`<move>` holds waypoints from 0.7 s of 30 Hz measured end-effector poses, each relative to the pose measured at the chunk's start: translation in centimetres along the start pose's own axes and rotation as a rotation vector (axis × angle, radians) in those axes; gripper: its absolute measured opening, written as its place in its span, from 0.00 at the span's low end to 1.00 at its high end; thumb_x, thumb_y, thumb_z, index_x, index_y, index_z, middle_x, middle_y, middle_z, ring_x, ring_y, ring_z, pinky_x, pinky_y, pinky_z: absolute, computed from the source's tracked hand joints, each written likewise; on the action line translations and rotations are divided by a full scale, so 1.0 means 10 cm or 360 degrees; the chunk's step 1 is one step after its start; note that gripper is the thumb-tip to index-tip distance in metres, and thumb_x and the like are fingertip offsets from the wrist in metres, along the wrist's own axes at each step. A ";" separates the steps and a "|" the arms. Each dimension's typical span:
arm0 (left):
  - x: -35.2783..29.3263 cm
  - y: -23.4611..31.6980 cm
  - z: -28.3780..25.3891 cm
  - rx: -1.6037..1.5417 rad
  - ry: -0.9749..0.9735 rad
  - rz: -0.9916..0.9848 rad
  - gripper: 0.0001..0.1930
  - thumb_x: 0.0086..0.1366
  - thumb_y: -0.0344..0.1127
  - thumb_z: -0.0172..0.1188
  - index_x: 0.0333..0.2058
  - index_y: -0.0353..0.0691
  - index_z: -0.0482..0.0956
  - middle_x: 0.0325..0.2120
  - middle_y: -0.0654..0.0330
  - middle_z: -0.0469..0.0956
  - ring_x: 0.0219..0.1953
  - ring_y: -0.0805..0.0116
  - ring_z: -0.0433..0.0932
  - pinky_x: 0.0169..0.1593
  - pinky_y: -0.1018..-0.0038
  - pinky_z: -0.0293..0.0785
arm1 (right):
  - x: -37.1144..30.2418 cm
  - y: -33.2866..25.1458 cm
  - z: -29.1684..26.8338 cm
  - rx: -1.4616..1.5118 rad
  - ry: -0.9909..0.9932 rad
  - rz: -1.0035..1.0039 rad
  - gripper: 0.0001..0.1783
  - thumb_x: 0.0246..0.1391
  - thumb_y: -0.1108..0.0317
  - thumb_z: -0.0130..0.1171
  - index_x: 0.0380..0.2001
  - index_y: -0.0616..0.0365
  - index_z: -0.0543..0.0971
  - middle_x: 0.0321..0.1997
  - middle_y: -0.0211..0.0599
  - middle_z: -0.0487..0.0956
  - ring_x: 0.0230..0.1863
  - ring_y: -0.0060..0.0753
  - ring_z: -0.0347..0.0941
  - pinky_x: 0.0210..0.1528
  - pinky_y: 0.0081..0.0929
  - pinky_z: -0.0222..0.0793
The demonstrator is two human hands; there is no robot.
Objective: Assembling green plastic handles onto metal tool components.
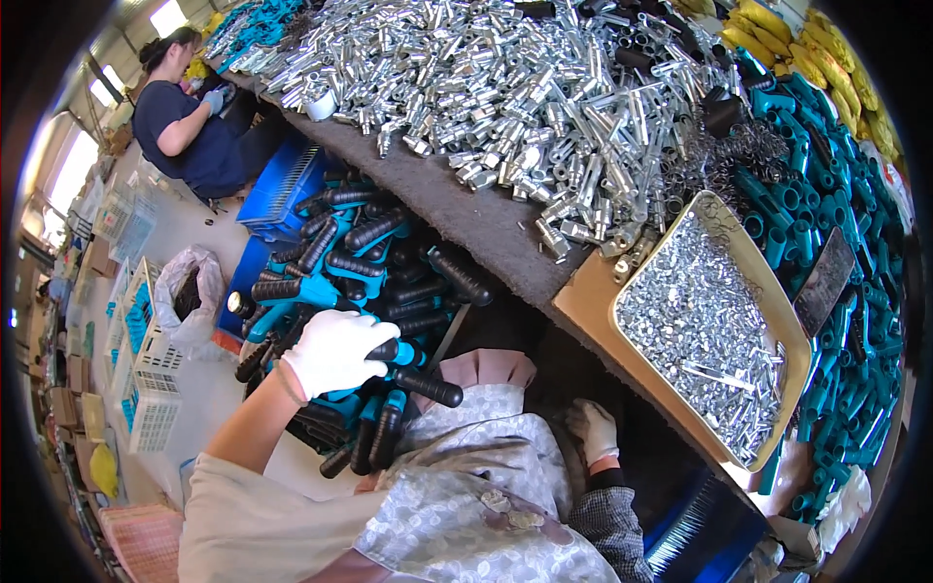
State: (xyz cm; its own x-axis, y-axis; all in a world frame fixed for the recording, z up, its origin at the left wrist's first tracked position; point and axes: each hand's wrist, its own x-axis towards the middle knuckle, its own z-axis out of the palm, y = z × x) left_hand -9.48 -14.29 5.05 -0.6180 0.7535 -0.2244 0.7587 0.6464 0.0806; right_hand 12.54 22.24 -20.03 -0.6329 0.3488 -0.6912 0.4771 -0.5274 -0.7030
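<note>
My left hand, in a white glove, is closed on a teal handle with a black ribbed grip, at the near side of a heap of similar handles. Just beyond its fingers, another black grip points toward my lap. My right hand, also gloved, is low beside my patterned apron, under the edge of the workbench. Shadow hides its fingertips, so I cannot tell whether it holds anything.
The grey workbench carries a large mound of shiny metal fittings. A tray of small metal parts stands at its near edge, with teal tubular parts to the right. A co-worker sits at far left, near blue crates and white baskets.
</note>
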 end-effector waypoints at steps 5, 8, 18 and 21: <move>0.05 -0.16 0.32 -0.0293 -0.0331 -0.0113 0.28 0.52 0.51 0.70 0.51 0.48 0.78 0.35 0.52 0.82 0.38 0.50 0.82 0.41 0.59 0.78 | 0.03 0.03 -0.06 0.0088 0.0005 -0.0019 0.17 0.65 0.61 0.54 0.49 0.61 0.80 0.39 0.39 0.84 0.37 0.32 0.81 0.40 0.26 0.76; -0.13 -0.17 0.39 -0.0340 -0.0027 -0.0082 0.28 0.51 0.50 0.71 0.49 0.46 0.79 0.39 0.54 0.81 0.43 0.51 0.80 0.46 0.61 0.77 | 0.07 0.05 -0.06 0.0061 0.0018 0.0020 0.17 0.65 0.60 0.55 0.48 0.60 0.81 0.40 0.39 0.85 0.36 0.30 0.81 0.39 0.26 0.75; -0.18 -0.12 0.43 -0.0322 0.0247 -0.0103 0.31 0.51 0.47 0.71 0.53 0.45 0.76 0.48 0.53 0.76 0.51 0.51 0.75 0.55 0.59 0.72 | 0.07 0.04 0.09 -0.0077 -0.0150 -0.0154 0.15 0.66 0.62 0.54 0.47 0.59 0.82 0.39 0.35 0.85 0.37 0.26 0.80 0.39 0.22 0.73; 0.17 0.09 0.10 -0.0282 0.0265 0.0163 0.17 0.56 0.44 0.66 0.44 0.48 0.82 0.40 0.59 0.78 0.43 0.56 0.77 0.49 0.62 0.75 | -0.24 -0.16 0.11 -0.0105 -0.0217 -0.0307 0.15 0.67 0.64 0.53 0.47 0.62 0.81 0.40 0.38 0.84 0.39 0.27 0.80 0.43 0.23 0.73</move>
State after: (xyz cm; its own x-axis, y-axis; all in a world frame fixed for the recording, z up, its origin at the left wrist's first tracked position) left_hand -9.62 -12.59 3.76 -0.5766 0.8158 -0.0444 0.7801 0.5659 0.2668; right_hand 12.60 21.36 -17.02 -0.7905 0.3277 -0.5175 0.3757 -0.4078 -0.8322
